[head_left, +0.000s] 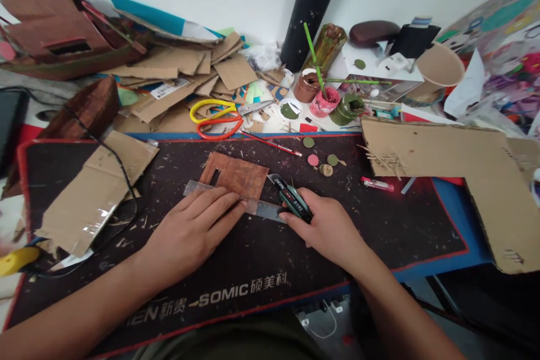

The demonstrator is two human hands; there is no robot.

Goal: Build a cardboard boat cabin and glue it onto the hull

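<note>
My left hand (196,230) lies with its fingers stretched out flat on a clear plastic ruler (266,210), pressing it down. Under the ruler's upper edge is a brown-painted cardboard piece (242,174) with a small rectangular slot near its left side. My right hand (327,225) is closed around a dark green utility knife (295,201). The knife's blade points up and left, close to the right edge of the painted piece; whether it touches is unclear. The ruler's right end reaches my right fingertips.
A dark desk mat (236,259) covers the work area. Beyond it are scissors (219,118), a red pencil (272,144), open paint jars (324,102) and a black flask (310,11). Cardboard sheets lie left (99,185) and right (493,180). A painted model boat (63,39) stands back left.
</note>
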